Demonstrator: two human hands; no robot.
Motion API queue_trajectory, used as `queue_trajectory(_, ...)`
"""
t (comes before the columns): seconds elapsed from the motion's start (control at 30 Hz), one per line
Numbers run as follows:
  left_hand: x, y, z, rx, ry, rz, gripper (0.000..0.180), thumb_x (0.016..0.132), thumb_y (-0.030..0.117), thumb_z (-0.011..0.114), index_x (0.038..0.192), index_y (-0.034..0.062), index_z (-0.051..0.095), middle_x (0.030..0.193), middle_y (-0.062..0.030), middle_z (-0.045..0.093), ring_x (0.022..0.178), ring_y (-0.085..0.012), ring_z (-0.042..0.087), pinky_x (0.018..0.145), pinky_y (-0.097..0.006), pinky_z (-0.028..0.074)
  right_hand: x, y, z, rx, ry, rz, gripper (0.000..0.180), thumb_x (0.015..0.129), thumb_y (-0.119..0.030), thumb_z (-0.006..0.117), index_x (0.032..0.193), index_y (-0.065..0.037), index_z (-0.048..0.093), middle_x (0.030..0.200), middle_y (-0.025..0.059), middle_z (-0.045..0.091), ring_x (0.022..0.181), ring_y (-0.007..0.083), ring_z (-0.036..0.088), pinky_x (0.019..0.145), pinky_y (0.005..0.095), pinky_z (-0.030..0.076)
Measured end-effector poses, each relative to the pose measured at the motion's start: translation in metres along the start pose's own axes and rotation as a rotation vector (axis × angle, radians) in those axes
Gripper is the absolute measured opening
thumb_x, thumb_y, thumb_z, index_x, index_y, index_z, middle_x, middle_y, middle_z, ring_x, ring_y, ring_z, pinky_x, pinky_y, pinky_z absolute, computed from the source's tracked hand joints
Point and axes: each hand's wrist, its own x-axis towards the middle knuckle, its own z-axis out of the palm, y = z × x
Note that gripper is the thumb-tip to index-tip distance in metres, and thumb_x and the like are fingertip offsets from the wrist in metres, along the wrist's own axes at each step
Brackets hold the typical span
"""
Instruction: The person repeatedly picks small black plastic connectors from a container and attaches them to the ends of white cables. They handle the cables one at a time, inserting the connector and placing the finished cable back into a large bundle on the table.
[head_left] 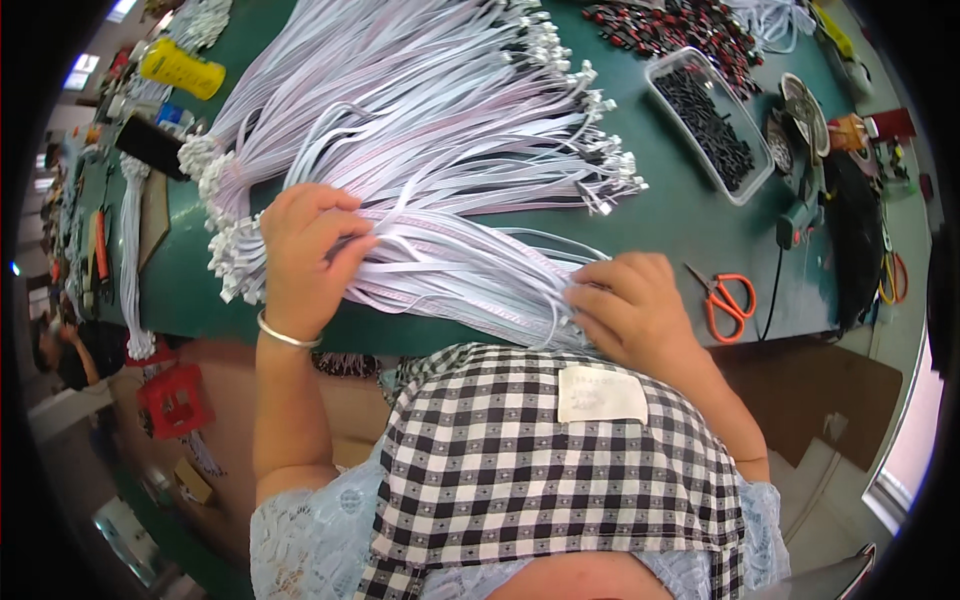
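A bundle of flat white ribbon cables (465,265) lies along the near edge of the green table, between my two hands. My left hand (308,245) is closed on the cables near their left end, thumb and fingers pinched together. Curled over the right end of the same bundle, my right hand (635,305) hides the cable ends there. White connectors (235,262) cluster at the bundle's left end. Just beyond it spreads a larger pile of similar cables (430,110), with loose connector ends (605,170) fanned out on its right.
Orange-handled scissors (728,305) lie right of my right hand. Farther back are a clear plastic tray (766,172) of small black parts and a heap of red-and-black pieces (690,35). A yellow bottle (182,68) and another cable bundle (131,250) are at left.
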Motion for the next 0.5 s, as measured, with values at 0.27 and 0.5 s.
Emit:
queue_trajectory(0.27,0.022,0.052,0.003,0.055,0.002,-0.001,0.035,0.069,0.007,0.073,0.103,0.0067,0.063,0.106,-0.0083,0.061,0.099,-0.0312,0.055,0.087,-0.040,0.041,-0.014,0.003,0.003,0.163,-0.012,-0.075,0.019,0.071,-0.017,0.074,0.090,-0.016,0.067,0.101,-0.0030,0.064,0.082,0.0164,0.057,0.081,0.0335,0.043)
queue_trajectory(0.5,0.054,0.083,0.057,-0.224,-0.457,0.390,0.024,0.075,0.007,0.067,0.099,0.0090,0.064,0.098,-0.0060,0.063,0.092,-0.0267,0.057,0.081,-0.039,0.045,-0.021,0.017,-0.037,0.081,-0.016,-0.064,0.015,0.073,-0.016,0.072,0.087,-0.014,0.067,0.098,-0.0009,0.066,0.086,0.0200,0.060,0.081,0.0380,0.044)
